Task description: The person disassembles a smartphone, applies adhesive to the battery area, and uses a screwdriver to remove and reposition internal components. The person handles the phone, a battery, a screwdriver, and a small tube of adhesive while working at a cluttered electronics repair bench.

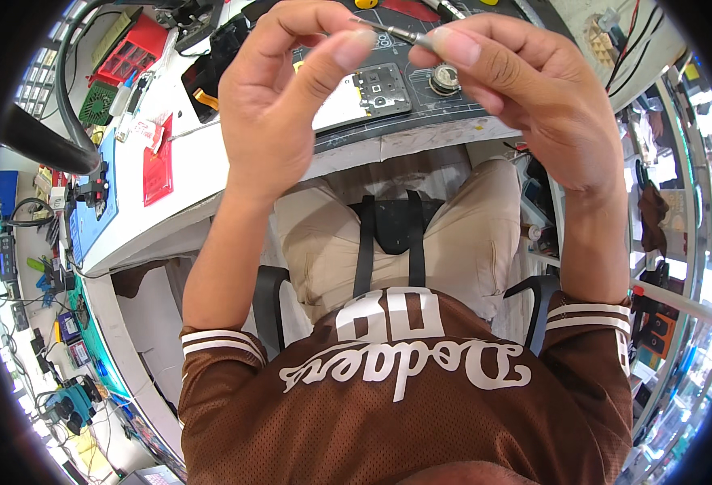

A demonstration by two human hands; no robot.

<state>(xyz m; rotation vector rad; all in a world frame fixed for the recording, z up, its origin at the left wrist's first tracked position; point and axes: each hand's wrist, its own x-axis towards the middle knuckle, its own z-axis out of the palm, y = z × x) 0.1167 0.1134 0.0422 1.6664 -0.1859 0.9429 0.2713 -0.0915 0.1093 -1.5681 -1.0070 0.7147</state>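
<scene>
My left hand (275,105) is raised at the upper middle, its thumb and forefinger closed at the thin tip of a slim metal screwdriver (396,34). My right hand (534,97) grips the other end between thumb and fingers. Beneath them, a phone with its back off (382,89) lies on a dark work mat (428,113), its screen side hidden. Beside it, near my right fingers, sits a small round metal tin (445,81). Left of my left hand are dark phone parts with an orange flex cable (205,100).
A white bench (137,230) carries a red parts organiser (129,48), a green slotted piece (101,101), a red pouch (158,174) and a blue holder (93,218). A black jointed arm (44,137) juts in at left. Cluttered shelves (655,299) stand right; my legs are under the bench.
</scene>
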